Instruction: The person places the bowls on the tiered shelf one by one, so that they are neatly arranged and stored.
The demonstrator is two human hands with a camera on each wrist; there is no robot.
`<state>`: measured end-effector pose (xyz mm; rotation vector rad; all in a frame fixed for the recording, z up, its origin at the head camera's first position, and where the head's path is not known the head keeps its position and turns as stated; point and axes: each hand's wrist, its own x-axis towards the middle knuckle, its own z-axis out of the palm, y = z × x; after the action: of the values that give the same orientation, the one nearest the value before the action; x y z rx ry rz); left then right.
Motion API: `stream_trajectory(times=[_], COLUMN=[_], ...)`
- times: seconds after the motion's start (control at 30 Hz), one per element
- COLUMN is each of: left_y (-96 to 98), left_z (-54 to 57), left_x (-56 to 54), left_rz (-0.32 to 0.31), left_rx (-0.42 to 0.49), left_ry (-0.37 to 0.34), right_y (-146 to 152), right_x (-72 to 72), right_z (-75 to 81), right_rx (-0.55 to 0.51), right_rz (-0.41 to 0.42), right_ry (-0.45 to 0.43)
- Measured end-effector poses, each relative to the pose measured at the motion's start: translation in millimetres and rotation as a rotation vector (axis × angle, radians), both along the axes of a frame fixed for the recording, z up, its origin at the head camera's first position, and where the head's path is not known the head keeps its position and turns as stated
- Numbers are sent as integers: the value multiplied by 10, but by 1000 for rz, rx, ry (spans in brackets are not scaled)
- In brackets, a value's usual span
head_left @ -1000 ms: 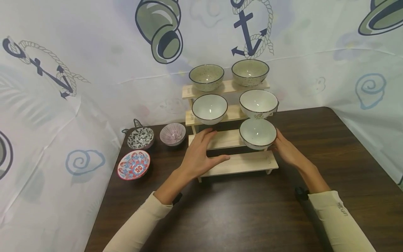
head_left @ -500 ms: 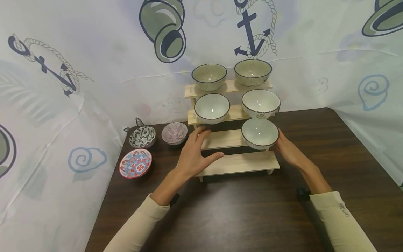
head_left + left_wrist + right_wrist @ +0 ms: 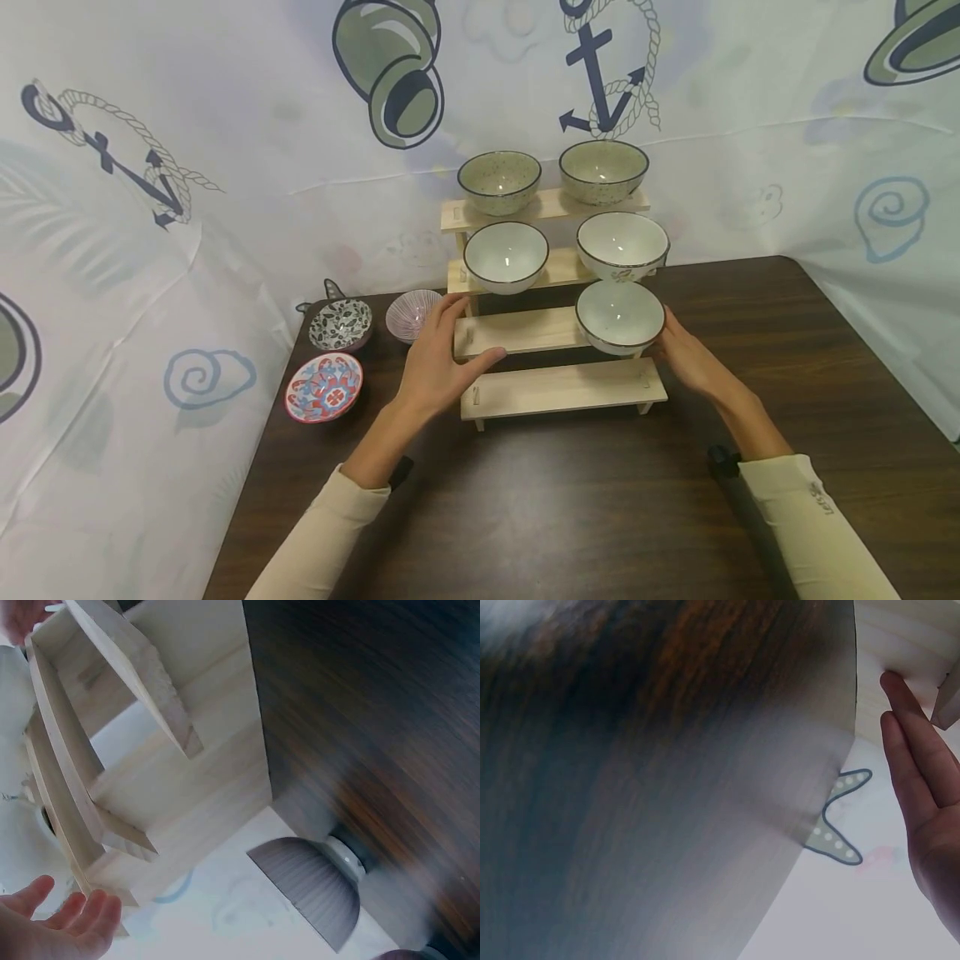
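A wooden tiered stand (image 3: pixel 562 388) holds several bowls. On its second-lowest step, at the right end, sits a white bowl (image 3: pixel 619 315) with a dark rim. My right hand (image 3: pixel 693 362) is at that bowl's right side, its fingers (image 3: pixel 911 769) straight along the side of the stand in the right wrist view. My left hand (image 3: pixel 433 367) holds nothing; its thumb and fingers are spread apart near the left end of the stand. In the left wrist view, its fingers (image 3: pixel 94 922) show beside the wooden side panel (image 3: pixel 202 750).
Two white bowls, one on the left (image 3: pixel 506 257), fill the step above; two speckled green bowls, one on the left (image 3: pixel 498 182), stand on top. Left of the stand, on the dark table (image 3: pixel 570 508), are a purple striped bowl (image 3: pixel 408 315), a black-and-white bowl (image 3: pixel 341 323) and a red-blue patterned bowl (image 3: pixel 324 387).
My left hand has moved left, away from the white bowl on the second-lowest step, and now partly covers the purple striped bowl. The right hand stays beside the white bowl.
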<state>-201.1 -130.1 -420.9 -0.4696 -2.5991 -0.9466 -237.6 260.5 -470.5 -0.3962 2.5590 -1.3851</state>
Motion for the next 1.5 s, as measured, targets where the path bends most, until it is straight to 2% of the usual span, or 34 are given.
stream_trajectory(times=[0.2, 0.37, 0.8, 1.1, 1.33, 1.5], left_y=[-97, -157, -303, -396, -452, -490], left_z=[-4, -12, -19, -116, -185, -232], left_x=[13, 14, -28, -97, -133, -176], left_rz=[63, 91, 174, 188, 230, 235], left_rx=[12, 20, 77, 68, 75, 84], left_ry=[-38, -56, -31, -15, -27, -42], right_y=[8, 15, 5, 8, 15, 11], right_x=[-4, -12, -13, -12, -12, -13], right_z=[-1, -9, -17, -12, -30, -28], right_rx=[3, 0, -1, 9, 5, -2], right_rz=[-2, 3, -1, -3, -3, 1], right_ry=[-8, -5, 0, -8, 0, 4])
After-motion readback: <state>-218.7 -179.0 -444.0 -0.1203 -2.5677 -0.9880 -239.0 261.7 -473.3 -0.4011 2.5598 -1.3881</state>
